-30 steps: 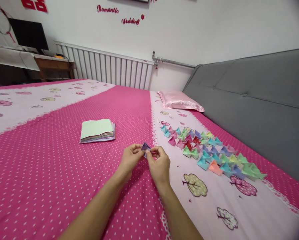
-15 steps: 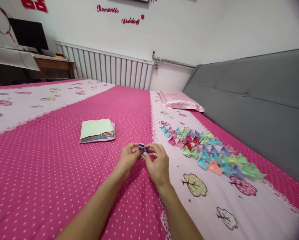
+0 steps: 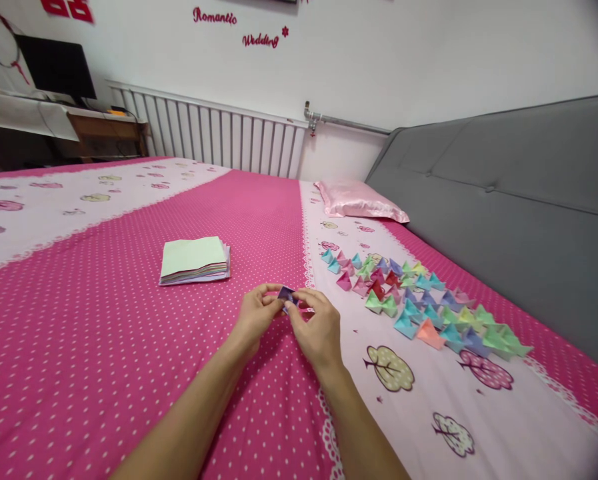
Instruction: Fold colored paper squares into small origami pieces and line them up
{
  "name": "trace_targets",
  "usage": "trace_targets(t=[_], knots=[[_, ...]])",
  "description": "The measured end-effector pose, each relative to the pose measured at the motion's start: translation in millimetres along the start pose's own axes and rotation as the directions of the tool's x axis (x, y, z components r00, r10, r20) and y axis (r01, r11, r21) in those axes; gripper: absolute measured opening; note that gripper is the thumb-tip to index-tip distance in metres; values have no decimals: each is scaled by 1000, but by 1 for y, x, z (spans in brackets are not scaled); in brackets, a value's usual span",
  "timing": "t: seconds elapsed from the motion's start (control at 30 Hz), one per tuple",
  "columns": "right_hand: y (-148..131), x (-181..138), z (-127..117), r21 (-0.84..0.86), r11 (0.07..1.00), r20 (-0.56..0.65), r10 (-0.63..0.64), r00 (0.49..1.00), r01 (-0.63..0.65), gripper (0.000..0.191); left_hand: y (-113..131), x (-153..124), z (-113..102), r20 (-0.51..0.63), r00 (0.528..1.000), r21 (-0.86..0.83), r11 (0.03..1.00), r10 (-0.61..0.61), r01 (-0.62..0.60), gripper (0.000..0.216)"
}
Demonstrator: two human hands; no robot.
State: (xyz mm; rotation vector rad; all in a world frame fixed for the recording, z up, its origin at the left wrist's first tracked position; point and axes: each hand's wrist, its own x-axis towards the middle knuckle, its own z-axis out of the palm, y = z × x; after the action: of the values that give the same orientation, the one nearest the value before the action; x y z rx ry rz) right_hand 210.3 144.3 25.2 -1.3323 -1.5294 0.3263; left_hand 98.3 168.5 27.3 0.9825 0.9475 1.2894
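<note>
Hands, left point(image 3: 255, 319) and right point(image 3: 319, 333), pinch folded purple paper point(image 3: 285, 293).

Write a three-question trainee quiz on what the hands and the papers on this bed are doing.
1. True or false: the left hand and the right hand both pinch the purple folded paper.
2. Where does the stack of flat sheets lie? A) left of the hands B) right of the hands C) between the hands
3. Fill in: the rows of folded paper pieces lie on the pale strip of the bedspread, to the person's ____.
Key: 1 true; 2 A; 3 right.
</note>
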Motion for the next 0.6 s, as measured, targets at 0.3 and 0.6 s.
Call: trace_targets(t=[0.3,0.6], knots=[[-6,-1,-8,-178,978,107,-90,990,108,20,-7,5,-2,-2,1000,61,998,4,-4,33],[7,2,-10,-10,999,166,-47,985,49,20,-4,3,-3,29,999,147,989,-28,23,27]])
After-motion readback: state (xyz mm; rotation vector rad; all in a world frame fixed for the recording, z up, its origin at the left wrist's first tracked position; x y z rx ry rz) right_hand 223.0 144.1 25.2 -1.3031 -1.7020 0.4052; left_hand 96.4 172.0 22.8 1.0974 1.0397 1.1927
